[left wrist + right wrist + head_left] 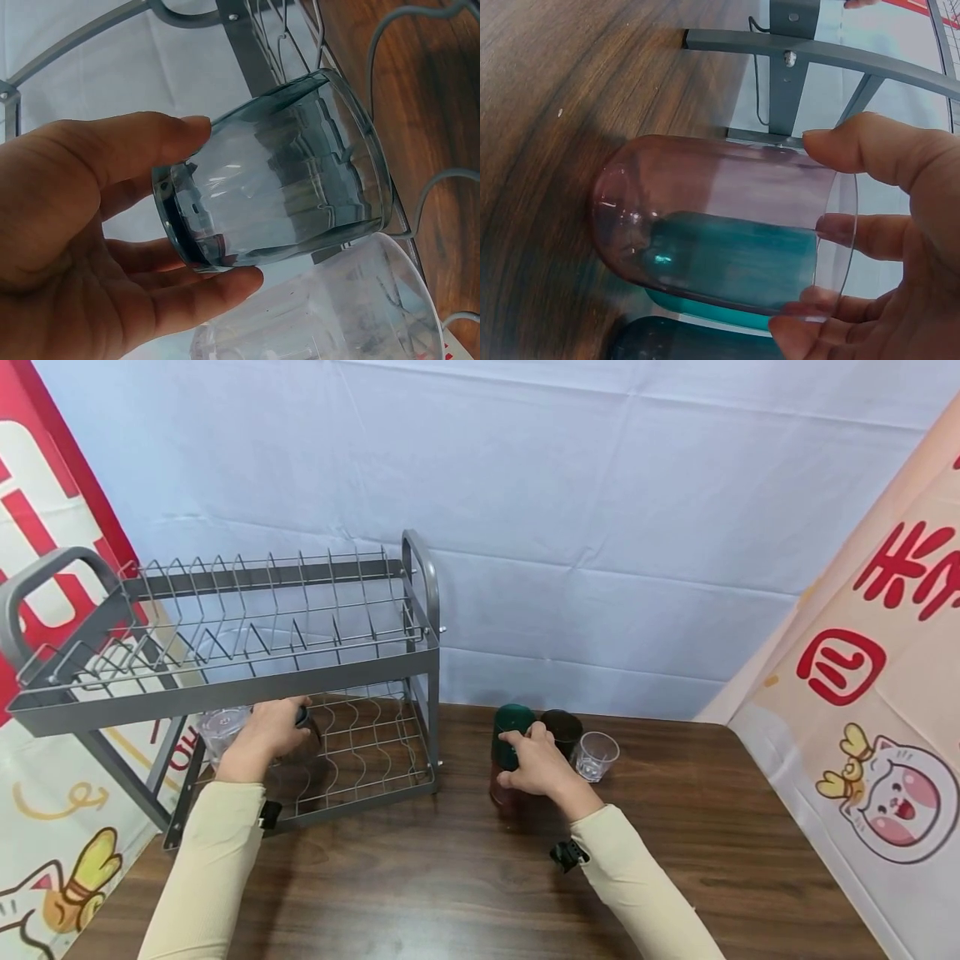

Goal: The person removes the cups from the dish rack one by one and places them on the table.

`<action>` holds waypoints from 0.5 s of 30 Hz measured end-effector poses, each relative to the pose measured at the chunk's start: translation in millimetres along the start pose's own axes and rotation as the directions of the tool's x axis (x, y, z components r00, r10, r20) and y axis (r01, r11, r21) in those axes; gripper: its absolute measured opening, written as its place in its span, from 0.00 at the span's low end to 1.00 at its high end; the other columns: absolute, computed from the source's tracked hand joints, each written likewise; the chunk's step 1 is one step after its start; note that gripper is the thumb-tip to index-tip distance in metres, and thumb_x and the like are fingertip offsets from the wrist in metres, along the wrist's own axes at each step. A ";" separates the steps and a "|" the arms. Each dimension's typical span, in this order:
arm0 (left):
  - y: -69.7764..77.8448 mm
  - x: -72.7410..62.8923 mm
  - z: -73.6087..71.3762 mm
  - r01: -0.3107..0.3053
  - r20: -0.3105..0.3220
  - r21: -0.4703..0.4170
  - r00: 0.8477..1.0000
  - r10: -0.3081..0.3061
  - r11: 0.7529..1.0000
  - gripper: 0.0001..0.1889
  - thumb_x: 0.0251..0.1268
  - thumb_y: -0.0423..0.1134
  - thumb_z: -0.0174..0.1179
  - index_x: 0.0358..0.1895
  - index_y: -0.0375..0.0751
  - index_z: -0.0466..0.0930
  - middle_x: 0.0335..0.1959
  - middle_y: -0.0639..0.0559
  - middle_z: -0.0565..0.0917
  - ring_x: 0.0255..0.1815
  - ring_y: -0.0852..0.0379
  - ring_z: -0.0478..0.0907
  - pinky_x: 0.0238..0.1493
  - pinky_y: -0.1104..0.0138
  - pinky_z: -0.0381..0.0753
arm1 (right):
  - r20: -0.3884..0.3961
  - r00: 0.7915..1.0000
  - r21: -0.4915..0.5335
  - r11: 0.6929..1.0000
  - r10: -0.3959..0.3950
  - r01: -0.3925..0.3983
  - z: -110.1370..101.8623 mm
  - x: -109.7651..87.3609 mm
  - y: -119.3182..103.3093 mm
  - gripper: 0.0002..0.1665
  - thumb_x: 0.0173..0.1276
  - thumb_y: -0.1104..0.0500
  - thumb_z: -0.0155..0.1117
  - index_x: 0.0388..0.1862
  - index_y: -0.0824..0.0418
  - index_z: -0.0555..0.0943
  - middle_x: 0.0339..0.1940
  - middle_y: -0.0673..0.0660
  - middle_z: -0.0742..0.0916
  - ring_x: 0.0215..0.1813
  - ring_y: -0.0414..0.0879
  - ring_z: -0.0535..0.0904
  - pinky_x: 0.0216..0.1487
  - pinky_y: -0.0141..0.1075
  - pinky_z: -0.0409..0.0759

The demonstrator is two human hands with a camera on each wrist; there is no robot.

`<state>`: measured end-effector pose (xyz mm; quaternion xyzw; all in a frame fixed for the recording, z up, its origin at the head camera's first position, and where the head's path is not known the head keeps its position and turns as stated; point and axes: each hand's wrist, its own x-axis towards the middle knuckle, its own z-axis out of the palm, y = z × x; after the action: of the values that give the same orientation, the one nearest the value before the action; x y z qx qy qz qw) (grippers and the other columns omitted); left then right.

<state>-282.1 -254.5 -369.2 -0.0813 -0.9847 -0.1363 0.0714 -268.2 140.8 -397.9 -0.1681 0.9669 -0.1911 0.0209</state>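
Note:
In the left wrist view my left hand [82,225] holds a blue-grey tinted glass [277,172] upside down, thumb and fingers around its thick base, its rim at the rack's wires. In the head view this hand is inside the lower tier of the grey dish rack [225,693]. Beside the glass is a clear cup [322,315]. My right hand [892,225] grips a pink see-through tumbler [727,180] near its rim, which stands upright on the table. A teal tumbler [513,718] stands behind the pink one.
A dark brown tumbler [562,724] and a small clear glass [597,756] stand to the right of the teal one. The wooden table [420,885] meets a pale cloth backdrop [600,527] at its back edge. Printed banners [892,710] flank the table.

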 end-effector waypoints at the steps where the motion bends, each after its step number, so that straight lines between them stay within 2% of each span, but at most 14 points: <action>1: 0.2 0.2 0.2 -0.003 0.000 0.003 1.000 0.003 1.000 0.22 0.55 0.32 0.62 0.54 0.29 0.72 0.50 0.25 0.73 0.49 0.25 0.67 0.43 0.42 0.68 | -0.001 1.000 0.000 1.000 0.001 -0.001 -0.2 -0.4 0.3 0.39 0.53 0.53 0.71 0.64 0.57 0.71 0.53 0.68 0.66 0.48 0.57 0.63 0.39 0.46 0.72; 5: -0.3 0.9 0.6 -0.013 -0.004 0.009 1.000 0.013 1.000 0.22 0.55 0.32 0.62 0.54 0.29 0.73 0.50 0.25 0.73 0.49 0.25 0.67 0.45 0.42 0.67 | 0.006 1.000 -0.002 1.000 0.000 0.000 -0.9 -1.7 0.4 0.39 0.54 0.52 0.71 0.65 0.57 0.70 0.53 0.68 0.66 0.49 0.58 0.64 0.39 0.47 0.73; 9: 0.0 -0.8 -0.9 -0.015 -0.008 -0.023 1.000 0.014 1.000 0.22 0.54 0.31 0.63 0.53 0.28 0.73 0.50 0.26 0.73 0.50 0.25 0.67 0.46 0.42 0.67 | 0.038 0.999 -0.040 0.999 0.002 -0.001 -3.9 -1.6 -1.3 0.40 0.54 0.50 0.71 0.66 0.56 0.69 0.54 0.68 0.68 0.52 0.59 0.66 0.37 0.47 0.74; 15: 3.7 -2.7 -6.8 -0.031 -0.044 -0.043 0.999 0.029 0.999 0.23 0.55 0.31 0.63 0.54 0.27 0.71 0.53 0.26 0.69 0.54 0.27 0.65 0.49 0.42 0.66 | 0.085 0.996 -0.115 0.993 0.015 -0.005 -20.7 0.1 -8.9 0.41 0.55 0.46 0.70 0.66 0.56 0.69 0.56 0.68 0.71 0.54 0.62 0.69 0.42 0.51 0.74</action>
<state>-278.0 -253.2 -362.2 -0.0947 -0.9784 -0.1585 0.0928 -267.6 140.5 -375.4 -0.1724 0.9753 -0.1275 0.0537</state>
